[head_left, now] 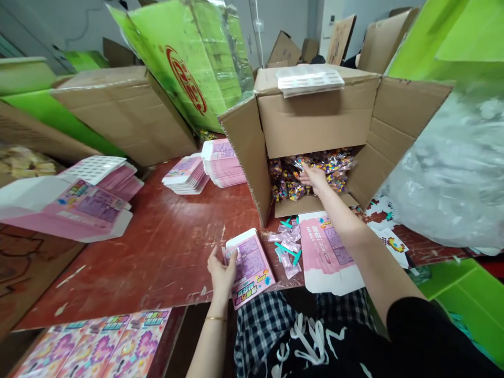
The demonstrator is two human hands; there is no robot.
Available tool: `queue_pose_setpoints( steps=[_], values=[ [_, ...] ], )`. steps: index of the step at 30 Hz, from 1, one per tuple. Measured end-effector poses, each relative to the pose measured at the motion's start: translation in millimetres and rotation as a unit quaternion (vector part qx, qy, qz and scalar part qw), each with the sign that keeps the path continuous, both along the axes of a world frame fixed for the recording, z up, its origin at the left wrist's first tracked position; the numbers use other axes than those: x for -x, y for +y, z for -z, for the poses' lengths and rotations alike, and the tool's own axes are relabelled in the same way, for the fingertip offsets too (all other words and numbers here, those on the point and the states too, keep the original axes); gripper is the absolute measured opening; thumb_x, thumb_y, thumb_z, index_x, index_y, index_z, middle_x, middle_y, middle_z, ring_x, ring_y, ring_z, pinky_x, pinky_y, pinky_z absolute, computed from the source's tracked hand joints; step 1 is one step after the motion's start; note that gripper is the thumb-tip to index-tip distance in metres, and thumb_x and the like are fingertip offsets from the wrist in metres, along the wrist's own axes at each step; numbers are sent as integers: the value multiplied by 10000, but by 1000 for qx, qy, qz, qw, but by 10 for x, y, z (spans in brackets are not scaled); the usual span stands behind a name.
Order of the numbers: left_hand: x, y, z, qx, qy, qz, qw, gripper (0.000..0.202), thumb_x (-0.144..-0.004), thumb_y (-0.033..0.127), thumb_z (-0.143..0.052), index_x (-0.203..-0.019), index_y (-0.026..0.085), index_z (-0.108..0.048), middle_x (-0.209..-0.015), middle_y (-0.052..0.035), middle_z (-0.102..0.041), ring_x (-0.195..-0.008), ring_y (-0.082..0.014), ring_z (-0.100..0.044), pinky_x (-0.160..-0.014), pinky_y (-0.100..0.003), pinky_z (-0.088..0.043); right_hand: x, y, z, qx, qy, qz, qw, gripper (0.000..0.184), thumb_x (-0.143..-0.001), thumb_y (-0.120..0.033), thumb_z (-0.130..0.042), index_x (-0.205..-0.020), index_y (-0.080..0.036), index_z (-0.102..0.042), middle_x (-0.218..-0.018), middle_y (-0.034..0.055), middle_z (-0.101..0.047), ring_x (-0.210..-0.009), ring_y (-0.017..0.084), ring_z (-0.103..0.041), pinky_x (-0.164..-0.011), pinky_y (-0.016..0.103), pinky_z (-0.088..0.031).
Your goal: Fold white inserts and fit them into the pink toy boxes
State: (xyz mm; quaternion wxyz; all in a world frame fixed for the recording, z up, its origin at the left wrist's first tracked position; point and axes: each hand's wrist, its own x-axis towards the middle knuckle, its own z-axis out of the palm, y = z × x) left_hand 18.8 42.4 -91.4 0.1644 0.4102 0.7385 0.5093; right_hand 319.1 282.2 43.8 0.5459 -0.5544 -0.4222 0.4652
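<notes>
A small pink-and-purple printed box (252, 265) lies at the table's front edge, its white end flap open. My left hand (222, 270) grips its left side, thumb on the printed face and fingers at the edge. Inside an open cardboard carton (317, 123), clear plastic bags of multicoloured beads (291, 186) are piled up. My right hand (314, 177) reaches in with fingers stretched over these bags, touching them, and I see no bag closed in it. Between the two arms lie small pink sachets (290, 265) and teal plastic tools (289, 252).
A flattened pink box (325, 252) lies under my right forearm. Stacks of pink boxes (187, 173) stand left of the carton, with another open box (86, 207) at far left. Finished-looking printed boxes (98, 346) sit below the table edge. A large plastic bag (449, 173) bulges on the right.
</notes>
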Motion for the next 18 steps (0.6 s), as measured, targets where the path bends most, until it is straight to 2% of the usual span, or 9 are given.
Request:
queue_pose_setpoints(
  steps=[3, 7, 9, 11, 12, 14, 16, 17, 18],
  values=[
    [-187, -98, -119, -38, 65, 22, 997, 658, -822, 469, -702, -1356, 144, -496, -1416, -190, -491, -1374, -324, -437, -1183, -500, -294, 61, -67, -5, -21, 65, 38, 997, 295, -990, -188, -594, -727, -186, -461, -661, -29, -581, -599, 107, -634, -522, 146, -525],
    [-618, -107, -422, -111, 39, 159, 980, 434, -934, 402, -585, -1309, 189, -544, -1289, -150, -611, -1207, -267, -599, -1084, -470, -441, -159, -749, 178, -155, 185, -8, 970, 311, -848, -308, -691, -653, -190, -480, -865, -7, -638, -858, 169, -680, -719, 265, -620],
    [-837, -37, -644, -147, 76, 217, 962, 479, -896, 411, -644, -1311, 192, -550, -1332, -161, -594, -1264, -291, -562, -1104, -504, -418, -283, -1209, 227, -201, 155, -96, 963, 336, -778, -351, -722, -603, -194, -482, -897, 7, -665, -874, 188, -676, -762, 298, -613],
    [-1025, 48, -866, -156, 118, 267, 944, 698, -715, 439, -828, -1311, 187, -566, -1377, -168, -569, -1323, -344, -505, -1120, -538, -392, -344, -1657, 202, -216, 88, -240, 943, 298, -748, -313, -710, -586, -197, -488, -856, 28, -687, -821, 196, -679, -711, 278, -590],
    [-1102, 83, -955, -128, 110, 317, 933, 730, -634, 436, -884, -1262, 183, -609, -1308, -156, -620, -1259, -352, -557, -1073, -525, -445, -356, -1848, 170, -220, 61, -303, 925, 277, -744, -283, -693, -587, -200, -480, -832, 36, -692, -788, 195, -680, -670, 261, -572],
    [-1213, 112, -1054, -5, 32, 456, 889, 540, -623, 427, -890, -1063, 170, -713, -1012, -107, -731, -940, -301, -698, -841, -429, -581, -406, -2110, 115, -230, 46, -358, 904, 292, -758, -256, -671, -600, -208, -431, -815, 48, -698, -744, 192, -682, -609, 241, -542],
    [-1245, 71, -1034, 127, -69, 558, 817, 311, -706, 418, -837, -840, 153, -744, -754, -69, -725, -650, -224, -682, -619, -327, -577, -604, -2199, 138, -228, 61, -295, 926, 314, -821, -309, -665, -654, -219, -415, -830, 55, -700, -723, 193, -686, -606, 259, -551],
    [-1228, 30, -986, 169, -116, 574, 793, 292, -735, 425, -813, -771, 147, -735, -688, -65, -711, -582, -205, -658, -564, -304, -559, -788, -2192, 194, -216, 56, -231, 947, 312, -853, -368, -669, -699, -222, -441, -849, 59, -700, -733, 200, -690, -635, 286, -569],
    [-1194, -17, -921, 195, -159, 567, 784, 308, -751, 444, -796, -750, 144, -726, -661, -65, -704, -551, -198, -647, -538, -296, -549, -1027, -2163, 278, -192, 29, -154, 969, 318, -867, -440, -680, -754, -223, -476, -872, 65, -696, -760, 214, -694, -678, 322, -584]
  ],
)
